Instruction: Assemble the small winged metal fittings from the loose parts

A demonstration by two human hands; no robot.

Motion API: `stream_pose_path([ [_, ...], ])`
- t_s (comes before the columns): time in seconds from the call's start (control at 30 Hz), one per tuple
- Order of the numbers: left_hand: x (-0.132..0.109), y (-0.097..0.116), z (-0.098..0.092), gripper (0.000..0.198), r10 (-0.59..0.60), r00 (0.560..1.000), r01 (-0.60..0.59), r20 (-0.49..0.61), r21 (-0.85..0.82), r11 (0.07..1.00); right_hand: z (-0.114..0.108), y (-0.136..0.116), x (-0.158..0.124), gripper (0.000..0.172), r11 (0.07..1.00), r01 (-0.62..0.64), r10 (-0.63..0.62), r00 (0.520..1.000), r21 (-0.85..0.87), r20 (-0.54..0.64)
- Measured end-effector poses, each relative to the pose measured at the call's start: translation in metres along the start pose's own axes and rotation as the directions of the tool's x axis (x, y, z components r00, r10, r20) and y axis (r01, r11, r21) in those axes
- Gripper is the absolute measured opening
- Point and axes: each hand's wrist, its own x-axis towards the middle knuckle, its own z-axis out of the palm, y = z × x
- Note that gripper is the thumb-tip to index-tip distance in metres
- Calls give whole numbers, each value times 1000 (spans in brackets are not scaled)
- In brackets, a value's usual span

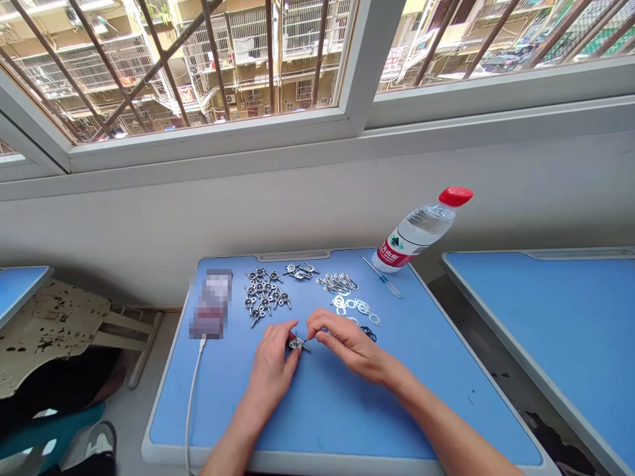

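Pinching small metal fitting (296, 343) in narrow grip at left hand (270, 362) fingertips | long axis lying sideways, pin toward right hand (346, 342) | right fingers (322, 334) curled narrow alongside, contact unclear | fitting over blue desk (347, 423), nearer left hand

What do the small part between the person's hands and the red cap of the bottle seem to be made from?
The small part looks like stamped metal, perhaps steel or aluminium, from its silvery shine. The red cap looks like glossy moulded plastic, from its smooth, even colour.
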Motion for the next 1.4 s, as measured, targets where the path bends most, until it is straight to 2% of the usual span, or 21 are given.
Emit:
stream_pose_path([
  [0.27, 0, 0, 0, 41, -1, 1000, 1, 8, 4, 1000, 4, -2, 2, 22, 997, 57, -58, 998, -57, -17],
  [0.4, 1, 2, -2, 42, -9, 1000, 9, 28, 4, 1000, 13, 3, 4, 19, 981, 118, -132, 988, -154, -86],
  [0.53, 1, 4, -3, 45, -21, 999, 21, 29, 9, 1000, 14, 6, 3, 28, 941, 178, -215, 971, -286, -105],
  [0.67, 1, 5, -3, 47, -24, 999, 24, 30, -11, 1000, 5, 0, 1, 42, 947, 96, -109, 994, -306, -25],
  [0.73, 1, 5, -3, 47, -21, 999, 22, 29, -13, 1000, 3, -1, 1, 46, 950, 94, -103, 995, -297, -14],
  [0.9, 2, 2, -2, 45, -14, 999, 14, 36, -1, 1000, 15, 7, 4, 30, 932, 171, -227, 963, -319, -148],
  [1.03, 1, 1, -1, 45, -12, 999, 12, 44, -7, 1000, 20, 8, 6, 27, 916, 164, -249, 948, -366, -197],
  [1.17, 2, 2, -2, 45, -30, 998, 31, 58, -20, 999, 10, 1, 5, 31, 940, 145, -194, 971, -309, -136],
  [1.27, 2, 3, -3, 43, -39, 997, 40, 64, -22, 999, 4, -3, 5, 30, 954, 185, -209, 974, -238, -83],
  [1.4, 2, 4, -3, 37, -29, 998, 30, 55, -19, 999, 12, -5, 6, 20, 929, 221, -270, 953, -295, -138],
])
